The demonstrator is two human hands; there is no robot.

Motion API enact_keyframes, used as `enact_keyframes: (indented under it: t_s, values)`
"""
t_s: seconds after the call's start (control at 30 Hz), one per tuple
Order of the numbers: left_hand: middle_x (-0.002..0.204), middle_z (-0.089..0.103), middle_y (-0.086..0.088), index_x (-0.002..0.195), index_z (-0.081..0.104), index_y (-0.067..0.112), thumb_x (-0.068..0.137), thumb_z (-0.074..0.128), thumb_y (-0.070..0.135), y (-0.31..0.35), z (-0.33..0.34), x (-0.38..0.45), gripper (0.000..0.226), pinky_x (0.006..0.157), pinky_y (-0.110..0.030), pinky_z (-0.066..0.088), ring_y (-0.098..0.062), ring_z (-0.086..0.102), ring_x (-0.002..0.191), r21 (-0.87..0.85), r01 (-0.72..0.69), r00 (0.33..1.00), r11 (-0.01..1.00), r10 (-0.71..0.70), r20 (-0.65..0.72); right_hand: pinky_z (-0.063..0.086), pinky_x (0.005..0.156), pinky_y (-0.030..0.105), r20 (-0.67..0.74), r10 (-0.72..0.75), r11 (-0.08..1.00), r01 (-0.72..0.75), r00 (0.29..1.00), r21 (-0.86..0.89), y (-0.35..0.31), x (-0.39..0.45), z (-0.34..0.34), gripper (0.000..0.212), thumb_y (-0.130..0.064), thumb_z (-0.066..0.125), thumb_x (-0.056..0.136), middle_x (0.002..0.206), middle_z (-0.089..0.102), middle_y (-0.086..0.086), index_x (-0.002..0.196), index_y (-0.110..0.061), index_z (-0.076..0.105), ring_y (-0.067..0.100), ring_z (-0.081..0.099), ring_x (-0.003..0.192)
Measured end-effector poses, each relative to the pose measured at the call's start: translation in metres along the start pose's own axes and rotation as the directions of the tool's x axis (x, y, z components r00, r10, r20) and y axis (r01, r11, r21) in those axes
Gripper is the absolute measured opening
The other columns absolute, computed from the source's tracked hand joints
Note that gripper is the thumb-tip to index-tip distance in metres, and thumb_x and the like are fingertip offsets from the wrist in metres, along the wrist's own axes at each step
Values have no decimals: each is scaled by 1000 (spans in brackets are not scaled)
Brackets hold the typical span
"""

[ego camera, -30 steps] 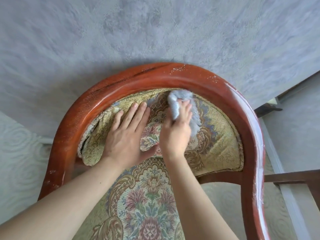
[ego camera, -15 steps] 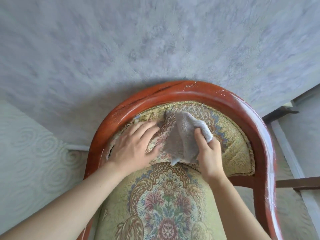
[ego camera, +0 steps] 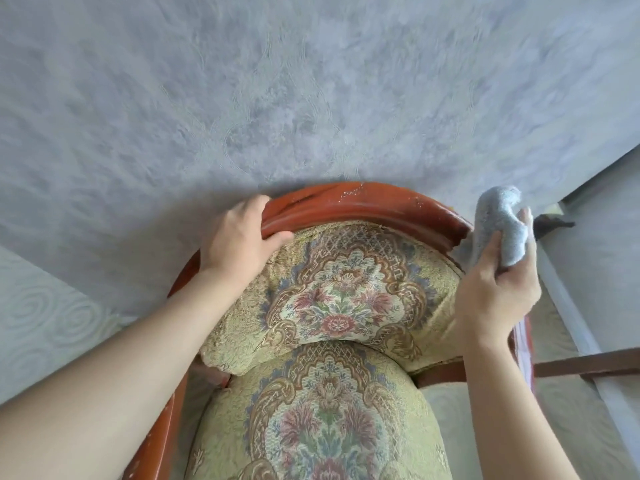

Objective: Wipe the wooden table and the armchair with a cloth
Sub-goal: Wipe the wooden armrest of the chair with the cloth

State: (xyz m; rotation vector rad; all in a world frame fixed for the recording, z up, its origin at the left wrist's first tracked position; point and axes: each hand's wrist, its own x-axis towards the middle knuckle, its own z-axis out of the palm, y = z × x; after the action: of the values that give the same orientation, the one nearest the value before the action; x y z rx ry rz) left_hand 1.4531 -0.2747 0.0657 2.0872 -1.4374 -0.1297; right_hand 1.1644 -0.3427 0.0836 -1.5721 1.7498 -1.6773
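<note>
The armchair has a curved reddish wooden frame (ego camera: 363,206) and floral green upholstery on its backrest (ego camera: 343,292) and seat (ego camera: 322,420). My left hand (ego camera: 239,237) grips the top left of the wooden frame, fingers over the rail and thumb on the inner edge. My right hand (ego camera: 498,289) is at the right end of the backrest, holding a bunched grey cloth (ego camera: 498,226) that rises above the frame's right corner. No wooden table is in view.
A grey patterned wall (ego camera: 311,98) stands right behind the chair. Pale swirl-patterned flooring (ego camera: 52,323) shows at the left. At the right are a white baseboard (ego camera: 571,317) and a dark wooden bar (ego camera: 588,363).
My left hand left the backrest fabric and took hold of the top rail. My right hand carried the cloth from the middle of the backrest out to the right edge of the frame.
</note>
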Motion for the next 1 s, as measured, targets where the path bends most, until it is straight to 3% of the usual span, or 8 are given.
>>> enact_keyframes:
  t_s: [0.1, 0.17, 0.33, 0.53, 0.67, 0.9, 1.0]
  values:
    - [108, 70, -11, 123, 63, 9, 78, 83, 44, -6, 5, -1, 61, 82, -37, 52, -30, 68, 96, -3, -14, 1000, 1000, 14, -26, 40, 109, 44, 8, 118, 989, -117, 993, -87, 17, 8, 14, 58, -50, 41, 94, 144, 54, 5, 145, -24, 46, 23, 50, 133]
    - [107, 71, -11, 122, 63, 8, 78, 82, 46, -8, 8, -1, 61, 81, -40, 53, -32, 68, 94, 34, -41, 998, 999, 43, -49, 30, 116, 45, 64, 142, 970, -126, 988, -206, 16, 7, 30, 57, -45, 41, 96, 148, 48, 11, 146, -17, 45, 30, 40, 140]
    - [101, 72, -12, 117, 64, 7, 76, 82, 48, -10, 12, 0, 61, 74, -40, 52, -33, 70, 86, 104, -72, 991, 992, 82, -103, 7, 124, 34, 85, 71, 970, -49, 994, -239, 4, -8, 64, 50, -28, 40, 102, 158, 33, 7, 149, -12, 38, 21, 20, 150]
    - [100, 72, -11, 116, 64, 7, 74, 82, 49, -9, 12, 0, 62, 72, -39, 53, -33, 70, 85, 101, -80, 987, 992, 92, -130, 2, 124, 37, 247, -132, 964, 182, 960, -194, -14, -34, 88, 56, -26, 40, 100, 161, 24, 11, 152, -7, 31, 25, 13, 151]
    - [100, 72, -13, 116, 65, 7, 73, 83, 49, -6, 12, -2, 63, 72, -40, 52, -35, 70, 86, 95, -75, 986, 993, 89, -144, 7, 124, 46, 390, -340, 910, 404, 856, -93, -27, -58, 106, 57, -18, 44, 95, 158, 26, 19, 148, 2, 35, 34, 15, 150]
    - [104, 72, -18, 116, 64, 6, 73, 88, 34, -6, 11, -1, 57, 72, -44, 51, -42, 69, 89, 99, -92, 984, 991, 106, -146, 10, 123, 48, 537, -546, 798, 594, 643, 101, -47, -92, 126, 57, -18, 40, 92, 156, 32, 21, 146, 2, 39, 35, 19, 149]
    - [96, 69, -19, 101, 59, 6, 74, 85, 21, -7, 11, -1, 40, 67, -44, 49, -44, 67, 85, 83, -87, 986, 993, 97, -132, 13, 123, 49, 594, -608, 730, 665, 526, 159, -49, -97, 123, 55, -15, 45, 93, 155, 33, 21, 145, 2, 40, 35, 22, 148]
